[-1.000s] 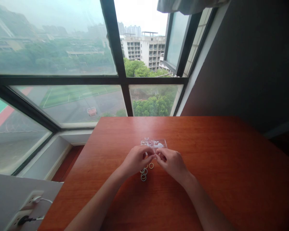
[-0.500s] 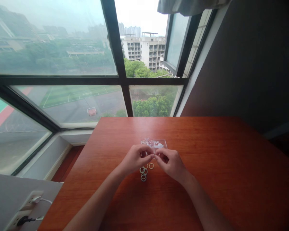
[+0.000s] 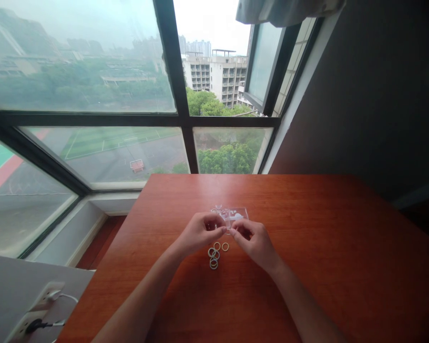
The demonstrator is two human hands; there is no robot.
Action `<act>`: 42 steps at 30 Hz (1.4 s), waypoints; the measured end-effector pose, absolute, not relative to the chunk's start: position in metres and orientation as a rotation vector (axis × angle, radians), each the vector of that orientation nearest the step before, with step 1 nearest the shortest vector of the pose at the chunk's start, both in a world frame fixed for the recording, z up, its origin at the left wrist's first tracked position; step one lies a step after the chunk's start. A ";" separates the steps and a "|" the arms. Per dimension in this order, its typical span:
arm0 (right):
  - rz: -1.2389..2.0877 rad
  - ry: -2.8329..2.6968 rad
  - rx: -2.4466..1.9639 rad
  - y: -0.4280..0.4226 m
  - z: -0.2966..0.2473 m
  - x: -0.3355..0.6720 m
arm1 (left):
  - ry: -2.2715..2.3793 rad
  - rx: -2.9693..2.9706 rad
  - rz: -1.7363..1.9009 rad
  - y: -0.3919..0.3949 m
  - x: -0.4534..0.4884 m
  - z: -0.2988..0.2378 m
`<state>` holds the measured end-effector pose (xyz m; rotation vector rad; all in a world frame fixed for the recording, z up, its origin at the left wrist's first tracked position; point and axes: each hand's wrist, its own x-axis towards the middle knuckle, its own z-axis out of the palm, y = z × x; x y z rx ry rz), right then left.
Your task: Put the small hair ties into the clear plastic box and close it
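The left hand (image 3: 199,230) and right hand (image 3: 254,239) meet over the middle of the bench (image 3: 318,233), thumb and forefinger of each drawn to a narrow pinch, the two sets of fingertips nearly touching. Whether they grip something small is too fine to tell. Just beyond them lies a clear case (image 3: 243,213), partly hidden by the fingers; its left part contains rings (image 3: 224,212), and its right part shows a white marking. On the near side of the fingertips, loose rings (image 3: 213,259) lie flat on the bench, several overlapping in a short chain, with a single pale ring (image 3: 222,247) to their right, apart from the chain. Past the far edge of the bench stands a dark window frame (image 3: 186,120), with trees (image 3: 229,157) and buildings (image 3: 228,76) outside. A curtain (image 3: 289,12) hangs at the top, and at lower left a white plug (image 3: 53,296) and a black plug (image 3: 34,326) sit in wall sockets.
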<state>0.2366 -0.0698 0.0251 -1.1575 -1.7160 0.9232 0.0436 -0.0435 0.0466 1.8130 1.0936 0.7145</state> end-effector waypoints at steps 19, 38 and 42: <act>0.730 -1.997 -1.230 -0.070 0.015 0.232 | 1.538 2.295 0.686 -0.031 0.017 0.040; 0.621 -2.377 -1.126 -0.088 0.013 0.214 | 1.573 2.299 0.690 -0.033 0.017 0.048; 0.571 -2.461 -1.150 -0.090 0.012 0.211 | 1.574 2.318 0.662 -0.034 0.018 0.050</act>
